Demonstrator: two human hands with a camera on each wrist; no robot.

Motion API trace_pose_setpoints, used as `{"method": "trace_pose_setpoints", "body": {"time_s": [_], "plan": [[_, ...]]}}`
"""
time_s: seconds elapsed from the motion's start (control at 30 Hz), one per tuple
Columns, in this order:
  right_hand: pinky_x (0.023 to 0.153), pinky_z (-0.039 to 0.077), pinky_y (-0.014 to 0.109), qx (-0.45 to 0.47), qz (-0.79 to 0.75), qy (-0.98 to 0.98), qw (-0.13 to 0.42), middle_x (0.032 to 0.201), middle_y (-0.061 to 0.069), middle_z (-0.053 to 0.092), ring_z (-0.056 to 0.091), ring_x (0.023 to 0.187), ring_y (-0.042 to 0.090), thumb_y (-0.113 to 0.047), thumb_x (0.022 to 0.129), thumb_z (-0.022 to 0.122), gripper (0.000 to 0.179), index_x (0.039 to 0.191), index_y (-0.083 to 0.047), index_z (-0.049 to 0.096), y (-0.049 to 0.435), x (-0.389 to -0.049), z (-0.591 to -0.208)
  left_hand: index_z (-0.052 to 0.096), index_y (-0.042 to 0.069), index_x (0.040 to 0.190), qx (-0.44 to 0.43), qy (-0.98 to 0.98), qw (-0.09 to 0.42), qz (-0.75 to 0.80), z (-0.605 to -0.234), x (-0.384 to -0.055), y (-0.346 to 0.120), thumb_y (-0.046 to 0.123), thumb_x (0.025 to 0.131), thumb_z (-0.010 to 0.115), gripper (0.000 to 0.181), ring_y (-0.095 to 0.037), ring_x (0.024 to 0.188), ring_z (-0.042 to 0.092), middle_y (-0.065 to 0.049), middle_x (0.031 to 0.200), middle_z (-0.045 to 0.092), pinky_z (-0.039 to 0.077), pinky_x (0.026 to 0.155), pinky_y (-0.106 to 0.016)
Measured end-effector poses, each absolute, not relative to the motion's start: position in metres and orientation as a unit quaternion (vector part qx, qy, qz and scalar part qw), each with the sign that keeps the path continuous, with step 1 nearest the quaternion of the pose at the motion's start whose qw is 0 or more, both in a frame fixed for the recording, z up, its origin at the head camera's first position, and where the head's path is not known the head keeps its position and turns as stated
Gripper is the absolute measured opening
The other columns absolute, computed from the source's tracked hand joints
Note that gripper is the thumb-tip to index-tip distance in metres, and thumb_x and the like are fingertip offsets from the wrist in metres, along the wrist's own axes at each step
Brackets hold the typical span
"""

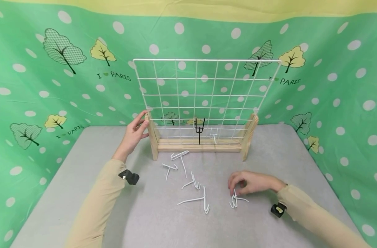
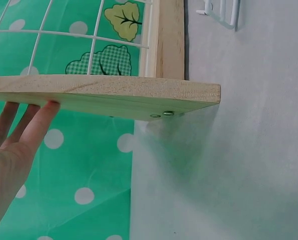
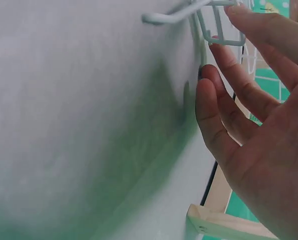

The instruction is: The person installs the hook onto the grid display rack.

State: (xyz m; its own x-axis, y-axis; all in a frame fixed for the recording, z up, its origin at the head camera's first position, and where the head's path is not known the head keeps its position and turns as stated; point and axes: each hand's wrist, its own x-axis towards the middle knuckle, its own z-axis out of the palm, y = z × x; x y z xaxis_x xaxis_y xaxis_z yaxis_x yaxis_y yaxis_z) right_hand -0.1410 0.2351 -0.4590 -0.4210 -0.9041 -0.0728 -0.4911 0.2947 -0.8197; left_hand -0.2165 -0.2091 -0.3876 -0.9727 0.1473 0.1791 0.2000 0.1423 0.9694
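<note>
My left hand [image 1: 134,132] holds the upper end of the left wooden side post [image 1: 152,139] of a white wire grid rack [image 1: 207,79]. Several fingertips rest against the post's outer face in the left wrist view; the thumb is out of sight there. Low over the table's right part, my right hand [image 1: 250,182] pinches a white wire hook [image 1: 235,200] between thumb and fingers. More white hooks lie left of it, including a long one [image 1: 204,199], a short one [image 1: 193,182] and one close to the rack [image 1: 180,156].
A black hook [image 1: 199,130] and a small white hook [image 1: 214,135] hang low on the grid. A wooden crossbar [image 1: 199,148] joins the side posts. Green dotted cloth [image 1: 83,41] surrounds the grey table [image 1: 114,220] at the back and sides.
</note>
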Motion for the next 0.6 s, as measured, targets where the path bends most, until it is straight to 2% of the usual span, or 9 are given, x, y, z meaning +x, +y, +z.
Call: {"method": "trace_pose_setpoints", "body": {"time_s": [0.13,0.33,0.6], "plan": [[0.078,0.053,0.032,-0.461,-0.375,0.754,0.281,0.104,0.008,0.063,0.056,0.096,0.013,-0.006,0.087,0.070,0.010,0.094,-0.012,0.072,0.2327,-0.1390,-0.4587,0.027,0.005,0.151,-0.115,-0.756,0.023,-0.644,-0.3872,-0.2166,-0.2086,0.016,0.104,0.045,0.051,-0.046,0.126,0.041,-0.031,0.138,0.037,0.051,0.090,-0.052],[0.078,0.054,0.030,-0.460,-0.385,0.751,0.276,0.100,0.006,0.064,0.058,0.092,0.018,-0.004,0.088,0.069,0.008,0.093,-0.009,0.071,0.2319,-0.1397,-0.4592,0.027,0.005,0.151,-0.116,-0.757,0.023,-0.643,-0.3874,-0.2168,-0.2082,0.016,0.104,0.044,0.051,-0.046,0.126,0.040,-0.031,0.139,0.037,0.050,0.090,-0.052],[0.086,0.053,0.031,-0.456,-0.391,0.754,0.266,0.097,0.004,0.065,0.061,0.093,0.019,-0.004,0.090,0.067,0.006,0.094,-0.007,0.069,0.2324,-0.1427,-0.4601,0.028,0.005,0.151,-0.116,-0.755,0.025,-0.645,-0.3875,-0.2162,-0.2080,0.016,0.104,0.044,0.050,-0.046,0.125,0.041,-0.031,0.138,0.037,0.050,0.091,-0.053]]}}
